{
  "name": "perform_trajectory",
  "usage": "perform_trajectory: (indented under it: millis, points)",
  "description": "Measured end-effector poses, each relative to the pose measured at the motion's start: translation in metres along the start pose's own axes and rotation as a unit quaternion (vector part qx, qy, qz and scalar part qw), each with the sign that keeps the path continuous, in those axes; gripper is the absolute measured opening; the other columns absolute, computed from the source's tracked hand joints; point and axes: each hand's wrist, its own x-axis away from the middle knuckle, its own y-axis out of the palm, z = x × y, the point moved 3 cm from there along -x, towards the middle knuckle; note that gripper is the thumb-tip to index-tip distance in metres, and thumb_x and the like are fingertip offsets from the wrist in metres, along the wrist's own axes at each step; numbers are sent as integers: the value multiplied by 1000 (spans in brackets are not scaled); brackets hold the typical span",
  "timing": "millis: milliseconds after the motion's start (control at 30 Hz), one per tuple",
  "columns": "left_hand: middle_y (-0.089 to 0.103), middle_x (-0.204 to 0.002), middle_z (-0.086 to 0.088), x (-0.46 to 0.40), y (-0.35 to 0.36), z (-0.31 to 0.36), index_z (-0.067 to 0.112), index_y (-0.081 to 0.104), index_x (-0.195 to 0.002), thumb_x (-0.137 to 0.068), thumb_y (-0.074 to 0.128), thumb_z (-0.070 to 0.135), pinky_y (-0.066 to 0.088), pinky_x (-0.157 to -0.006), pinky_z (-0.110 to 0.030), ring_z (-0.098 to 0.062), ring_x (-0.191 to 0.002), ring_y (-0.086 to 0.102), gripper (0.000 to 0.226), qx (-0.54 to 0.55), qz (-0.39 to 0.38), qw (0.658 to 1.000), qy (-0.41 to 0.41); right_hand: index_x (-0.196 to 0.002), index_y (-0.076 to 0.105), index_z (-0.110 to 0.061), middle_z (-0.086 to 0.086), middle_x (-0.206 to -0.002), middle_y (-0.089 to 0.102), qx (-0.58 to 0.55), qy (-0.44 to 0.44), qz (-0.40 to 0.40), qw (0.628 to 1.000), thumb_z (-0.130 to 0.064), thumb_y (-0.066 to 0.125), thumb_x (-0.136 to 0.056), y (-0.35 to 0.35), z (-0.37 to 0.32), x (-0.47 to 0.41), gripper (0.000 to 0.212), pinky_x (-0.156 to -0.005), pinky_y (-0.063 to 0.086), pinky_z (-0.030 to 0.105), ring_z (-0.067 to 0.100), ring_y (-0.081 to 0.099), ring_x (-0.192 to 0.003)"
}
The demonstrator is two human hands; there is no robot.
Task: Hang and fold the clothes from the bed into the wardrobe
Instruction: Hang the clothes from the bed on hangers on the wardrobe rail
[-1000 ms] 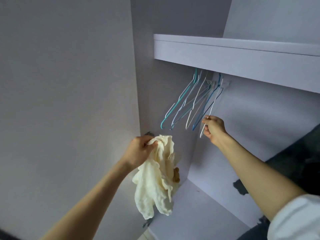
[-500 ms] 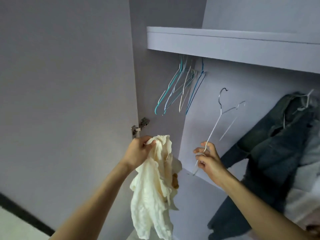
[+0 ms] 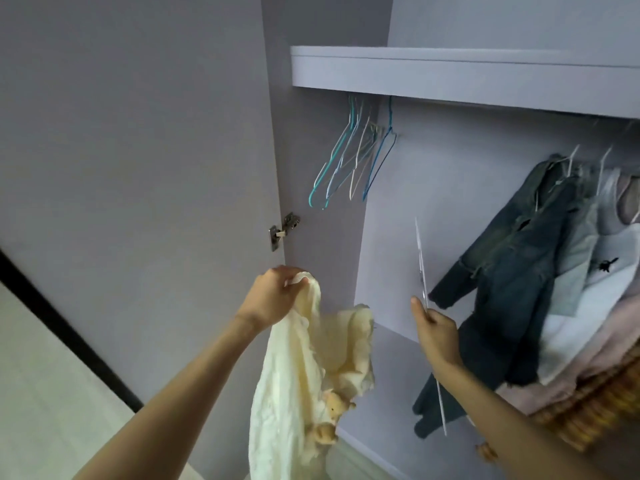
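Right now the cream, crinkled cotton garment (image 3: 304, 379) hangs at about six o'clock in the view, bunched at its top in the left hand (image 3: 273, 299), whose fingers (image 3: 294, 282) are clenched around a gathered edge near the collar. Just to its three o'clock, apart from the cloth, the right hand (image 3: 437, 336) pinches a thin white wire hanger (image 3: 423, 271) that stands nearly edge-on, one end rising toward twelve o'clock, the other running down past the wrist.

To do this step well, I would judge that the collar should be opened first, then one hanger shoulder fed in through the neck, then the other, with the soft fabric kept from slipping off the slick wire. The small tan trim at the hem may snag.

Farther out, the pale lilac wardrobe (image 3: 450, 74) holds a cluster of bare teal, blue and white wire hangers (image 3: 349, 157) at twelve o'clock under its shelf. At three o'clock hang a dark denim jacket (image 3: 512, 271) and pale tops (image 3: 609, 244), above folded pink cloth in a woven wicker basket (image 3: 595, 407).
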Motion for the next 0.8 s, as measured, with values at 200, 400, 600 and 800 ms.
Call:
perform_trajectory:
  millis: [200,400,600,800]
  points:
    - [58,-74,-10,-3,1,4,5,58,-80,-95,47,17,35,-66,-32,-38,-78,49,22,-63,61,995,-46,-86,63,-8,7,-82,57,-81,-48,23,995,-19,37,-101,-12,-31,1,32,-77,38,29,22,51,-79]
    - [59,-75,-8,2,-1,3,6,58,-79,-94,48,18,42,-71,-36,-36,-77,49,22,-68,76,993,-66,-61,31,-18,-8,-48,30,-330,34,-16,943,-29,30,-103,-5,-54,-6,43,-53,24,22,8,26,-45]
    - [62,-79,-11,14,-4,16,3,58,-82,-95,46,18,43,-69,-35,-39,-83,54,23,-66,86,993,-39,-62,23,-19,-8,-44,21,-484,79,-124,863,-30,30,-103,27,-87,-6,44,-44,18,21,8,15,-38]
    - [60,-73,2,31,-35,55,1,62,-88,-89,50,26,43,-66,-27,-12,-68,53,27,89,88,992,27,-61,23,-20,-12,-38,21,-436,52,-89,894,-21,36,-101,56,-91,1,41,-52,18,26,8,18,-39]
